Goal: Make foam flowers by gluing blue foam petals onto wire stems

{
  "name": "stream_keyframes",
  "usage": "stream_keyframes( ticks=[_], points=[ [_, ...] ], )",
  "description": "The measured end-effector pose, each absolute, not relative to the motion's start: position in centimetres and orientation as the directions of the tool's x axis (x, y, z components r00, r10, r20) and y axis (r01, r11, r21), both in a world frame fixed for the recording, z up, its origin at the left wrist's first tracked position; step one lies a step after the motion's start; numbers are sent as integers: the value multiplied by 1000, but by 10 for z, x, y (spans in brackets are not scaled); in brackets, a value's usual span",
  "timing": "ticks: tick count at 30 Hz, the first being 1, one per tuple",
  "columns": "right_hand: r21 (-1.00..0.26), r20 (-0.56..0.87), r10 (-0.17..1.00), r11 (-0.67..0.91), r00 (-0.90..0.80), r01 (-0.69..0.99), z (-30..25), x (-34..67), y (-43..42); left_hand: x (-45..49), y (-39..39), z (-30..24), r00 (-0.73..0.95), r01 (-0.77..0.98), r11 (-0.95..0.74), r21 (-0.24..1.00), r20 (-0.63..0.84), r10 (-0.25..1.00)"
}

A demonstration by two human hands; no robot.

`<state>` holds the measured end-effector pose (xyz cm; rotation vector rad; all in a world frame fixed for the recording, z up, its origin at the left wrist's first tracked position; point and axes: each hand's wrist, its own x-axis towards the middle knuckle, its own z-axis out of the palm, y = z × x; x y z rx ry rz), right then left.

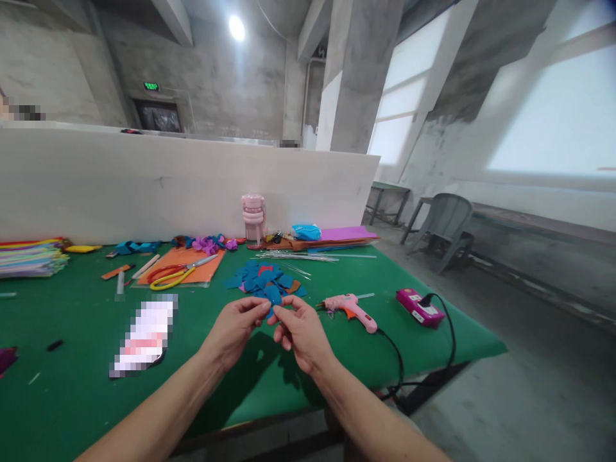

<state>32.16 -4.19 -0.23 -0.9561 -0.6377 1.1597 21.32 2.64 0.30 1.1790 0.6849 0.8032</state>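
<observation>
Between the fingertips of both hands is a small blue petal-shaped piece (273,294), held above the green table. My left hand (237,326) pinches its left side with thumb and forefinger. On its right side, my right hand (299,326) pinches it too, the other fingers curled. Just beyond the hands lies a loose pile of blue cut pieces (255,277), with a few red and brown ones among them. A pink hot glue gun (353,309) rests to the right of my right hand, its nozzle pointing left.
Scissors with red and yellow handles (176,274) lie on an orange sheet (205,273). A pink bottle (253,221) stands before the white partition (192,186). Thin wires (298,256) lie at the back. The glue gun's cord runs near a purple power box (420,308) by the table's right edge.
</observation>
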Motion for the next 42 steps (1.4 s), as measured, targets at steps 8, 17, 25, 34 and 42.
stream_keyframes(
  ticks=[8,17,25,34,42],
  points=[
    [-748,-169,976,-37,137,-662,0,329,-41,213,30,-2,596,-239,224,945,-39,802],
    [-540,-314,949,-213,-40,-815,3,334,-42,215,30,-5,640,-279,282,918,-41,767],
    [-757,-140,984,-32,114,-652,-2,329,-42,216,29,-1,642,-338,322,884,-33,766],
    [-962,90,926,176,366,-208,-2,321,-43,215,24,3,599,-335,279,900,-26,800],
    [-922,-1,943,128,332,-366,0,324,-43,214,28,2,641,-305,325,895,-60,765]
  ],
)
